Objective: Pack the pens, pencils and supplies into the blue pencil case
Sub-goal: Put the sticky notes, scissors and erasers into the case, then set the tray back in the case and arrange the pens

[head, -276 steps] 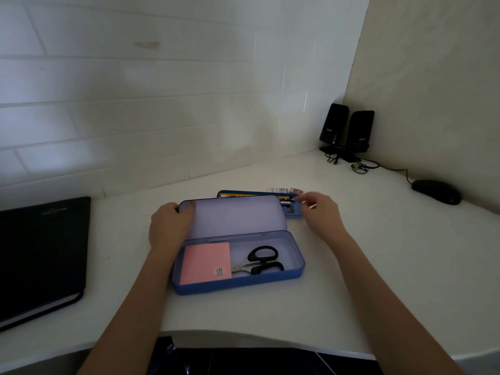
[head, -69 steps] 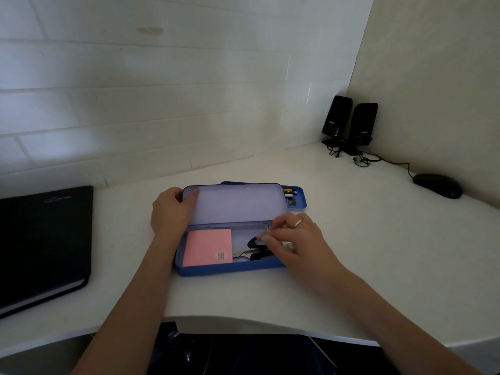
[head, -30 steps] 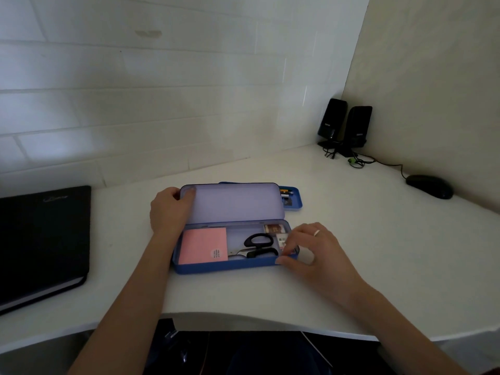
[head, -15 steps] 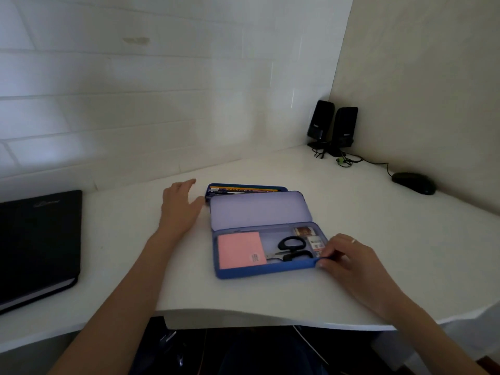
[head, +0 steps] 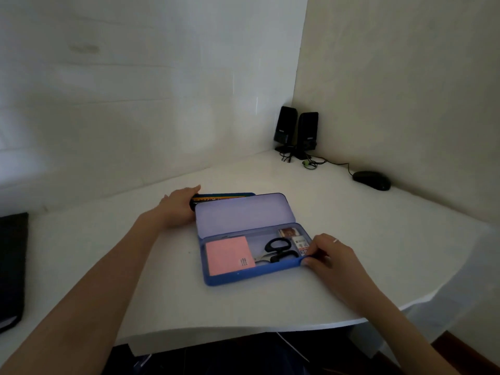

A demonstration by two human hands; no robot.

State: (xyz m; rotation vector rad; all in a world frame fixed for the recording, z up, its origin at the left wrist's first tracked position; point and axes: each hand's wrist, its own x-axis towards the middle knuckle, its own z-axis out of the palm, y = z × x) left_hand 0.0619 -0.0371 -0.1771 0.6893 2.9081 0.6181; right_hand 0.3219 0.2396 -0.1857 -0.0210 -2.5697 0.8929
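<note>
The blue pencil case (head: 243, 277) lies open on the white desk, its lid (head: 243, 212) tilted up at the back. Inside lie a pink sticky-note pad (head: 228, 255), black-handled scissors (head: 278, 251) and small erasers (head: 297, 239) at the right end. Behind the lid sits a blue tray of pencils (head: 221, 197), mostly hidden. My left hand (head: 177, 209) grips the tray's left end. My right hand (head: 328, 255) pinches the case's front right corner.
A black notebook (head: 10, 266) lies at the desk's left edge. Two black speakers (head: 296, 131) with cables stand in the far corner, and a black mouse (head: 372, 180) rests by the right wall. The desk's curved front edge runs just below the case.
The case has slid right under my right hand. My left hand has left the lid and closed on the left end of the pencil tray behind it.
</note>
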